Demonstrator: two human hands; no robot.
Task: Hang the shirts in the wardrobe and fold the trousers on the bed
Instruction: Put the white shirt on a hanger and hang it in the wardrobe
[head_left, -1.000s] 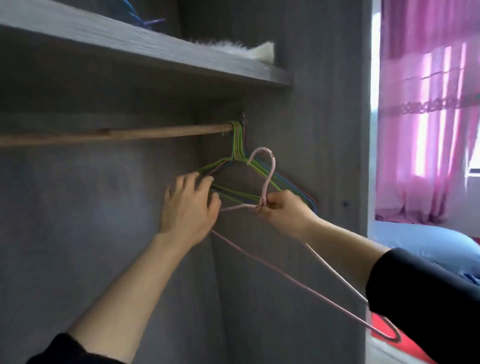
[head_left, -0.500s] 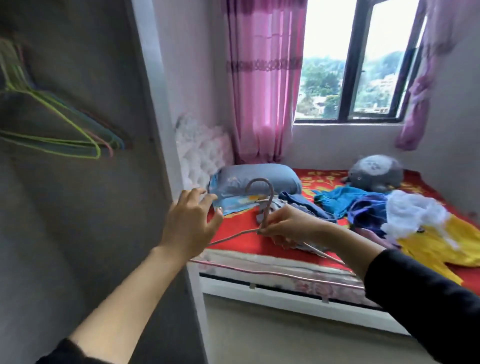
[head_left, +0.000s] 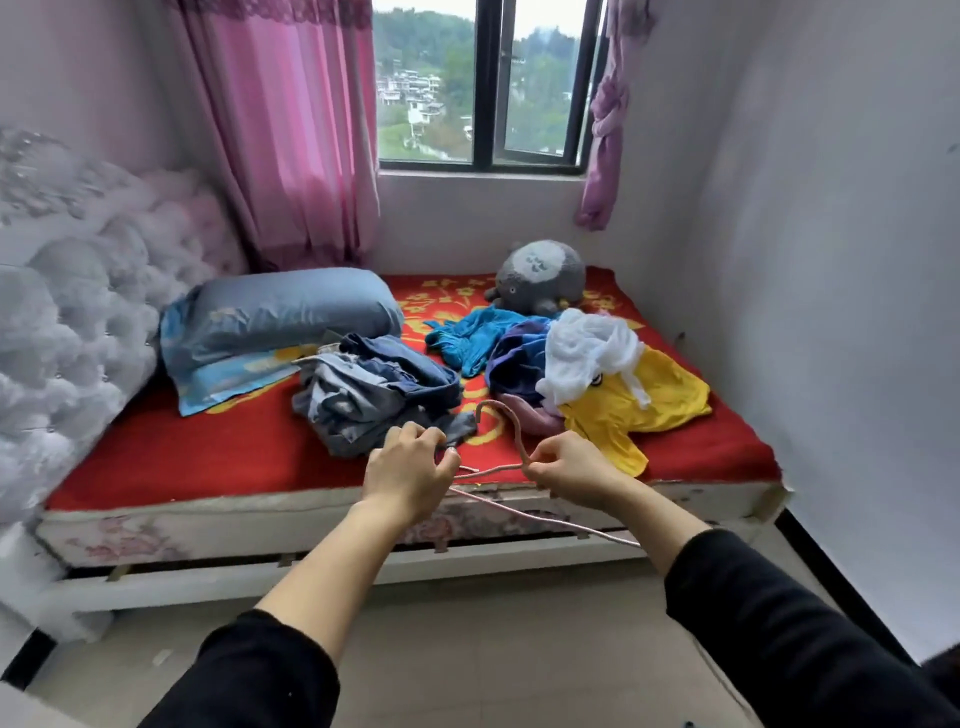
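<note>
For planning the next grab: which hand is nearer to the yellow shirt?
Right. The right hand, holding the hanger, is just beside the yellow shirt; the left hand is farther left.

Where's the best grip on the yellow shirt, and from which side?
The yellow shirt lies crumpled, and a white garment covers its far left part. Probably pinch the near flap lying free toward the bed edge, coming from the front.

We're looking through one wide head-worn camera, tilting forward and down, standing close off the near edge of the bed (head_left: 208, 457) and facing across it toward the window (head_left: 488, 83)
</note>
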